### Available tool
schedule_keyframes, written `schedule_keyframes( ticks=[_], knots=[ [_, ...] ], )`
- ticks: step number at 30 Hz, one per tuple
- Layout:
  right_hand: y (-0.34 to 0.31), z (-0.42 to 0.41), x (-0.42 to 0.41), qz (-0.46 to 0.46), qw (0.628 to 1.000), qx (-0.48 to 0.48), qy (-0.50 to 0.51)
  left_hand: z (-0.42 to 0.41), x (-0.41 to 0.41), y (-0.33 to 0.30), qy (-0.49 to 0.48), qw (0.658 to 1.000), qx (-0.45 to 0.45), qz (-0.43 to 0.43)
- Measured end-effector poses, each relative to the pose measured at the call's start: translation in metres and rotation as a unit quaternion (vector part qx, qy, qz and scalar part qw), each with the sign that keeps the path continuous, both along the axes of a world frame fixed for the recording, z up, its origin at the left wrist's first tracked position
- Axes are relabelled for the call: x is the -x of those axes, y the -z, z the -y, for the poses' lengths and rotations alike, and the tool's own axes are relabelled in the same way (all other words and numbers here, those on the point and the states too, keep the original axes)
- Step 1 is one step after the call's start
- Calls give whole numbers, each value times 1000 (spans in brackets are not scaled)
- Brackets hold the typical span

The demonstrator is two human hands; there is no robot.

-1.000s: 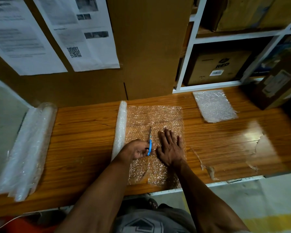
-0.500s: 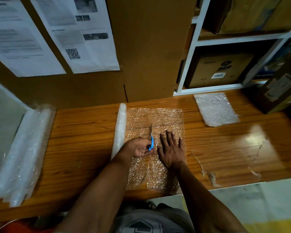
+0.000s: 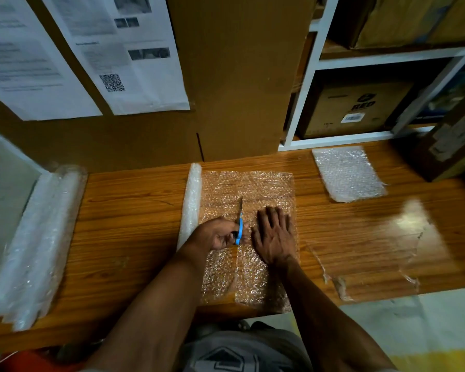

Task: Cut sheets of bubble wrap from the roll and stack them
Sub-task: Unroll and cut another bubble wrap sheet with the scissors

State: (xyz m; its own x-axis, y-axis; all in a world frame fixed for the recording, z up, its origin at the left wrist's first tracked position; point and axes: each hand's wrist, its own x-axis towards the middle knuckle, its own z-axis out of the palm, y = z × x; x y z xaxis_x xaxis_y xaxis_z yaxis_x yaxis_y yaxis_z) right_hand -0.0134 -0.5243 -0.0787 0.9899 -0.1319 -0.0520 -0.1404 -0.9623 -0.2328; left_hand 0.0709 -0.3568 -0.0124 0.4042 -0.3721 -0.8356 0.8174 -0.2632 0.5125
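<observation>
Scissors mid-sheet, blades pointing away

Left hand [image 3: 220, 234] grips blue scissors [image 3: 239, 224], blades pointing toward the far edge of the table [image 3: 134, 210]. Right hand [image 3: 275, 234] lies flat, fingers straight, on the unrolled bubble wrap [image 3: 253, 189]. Roll [image 3: 190, 200] runs near-to-far at the sheet's left edge. Cut stack [image 3: 346, 173] far right.

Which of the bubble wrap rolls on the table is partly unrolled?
The small roll at the table's middle: its sheet lies spread to its right under the hands. The big rolls at the left edge stay fully wound.
</observation>
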Motion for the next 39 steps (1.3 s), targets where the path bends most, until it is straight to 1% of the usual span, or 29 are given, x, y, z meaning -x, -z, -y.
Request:
schedule_keyframes(
  ticks=[3,6,8,12,15,19,24,27,29,31,34,39],
  knots=[
    [-4,7,-14,-10,1000,-5,-7,1,-2,-8,32,999,-5,-10],
    [3,14,-22,-34,999,3,-28,3,-6,-13,44,999,10,-16],
    [9,16,-23,-39,999,10,-22,4,-10,-8,47,999,15,-11],
    [10,15,-22,-36,999,27,-21,10,-22,0,36,999,11,-5],
    [7,15,-20,-29,999,36,-22,16,-24,0,18,1000,-11,18],
    [8,15,-20,-18,999,24,-18,19,-25,6,5,998,-38,42],
    [5,14,-22,-24,1000,12,-15,18,-27,3,-13,1000,-24,5],
    [-5,15,-30,19,999,27,-21,14,-32,-1,7,1000,-18,-23],
    [-6,19,-37,45,998,33,-26,13,-35,-7,21,999,-24,-25],
    [-3,23,-43,30,999,23,-23,13,-37,-13,26,999,-27,-19],
    [8,26,-49,-12,999,32,-41,14,-42,-14,33,999,-27,-11],
    [9,26,-51,-34,998,35,-43,17,-48,-12,35,999,-19,-23]
  ],
)
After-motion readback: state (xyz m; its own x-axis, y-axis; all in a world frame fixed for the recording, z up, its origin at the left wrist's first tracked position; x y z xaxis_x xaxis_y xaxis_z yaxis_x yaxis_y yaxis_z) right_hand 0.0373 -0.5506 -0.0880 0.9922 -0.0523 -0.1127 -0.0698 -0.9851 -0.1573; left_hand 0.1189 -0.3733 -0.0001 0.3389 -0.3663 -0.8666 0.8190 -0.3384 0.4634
